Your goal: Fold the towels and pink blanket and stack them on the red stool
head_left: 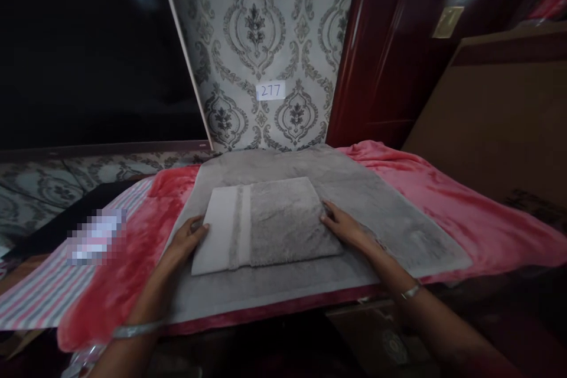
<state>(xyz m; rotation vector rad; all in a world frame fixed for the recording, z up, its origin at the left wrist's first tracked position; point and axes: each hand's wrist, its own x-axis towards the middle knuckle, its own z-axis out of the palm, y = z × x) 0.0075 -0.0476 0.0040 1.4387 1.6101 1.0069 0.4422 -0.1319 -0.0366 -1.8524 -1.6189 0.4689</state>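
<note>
A folded grey plush towel with a smooth pale panel and a light band on its left part lies flat on a larger grey cloth. My left hand is at its left edge, thumb on the pale panel and fingers curled along the side. At the opposite edge, my right hand grips the plush part between thumb and bent fingers. Some of the fingertips on both hands are hidden.
Pink-red plush blankets extend under and beside the grey cloth. A striped cloth lies at left, below a large dark screen. Behind is a patterned wall with a paper label; a cardboard box stands at right.
</note>
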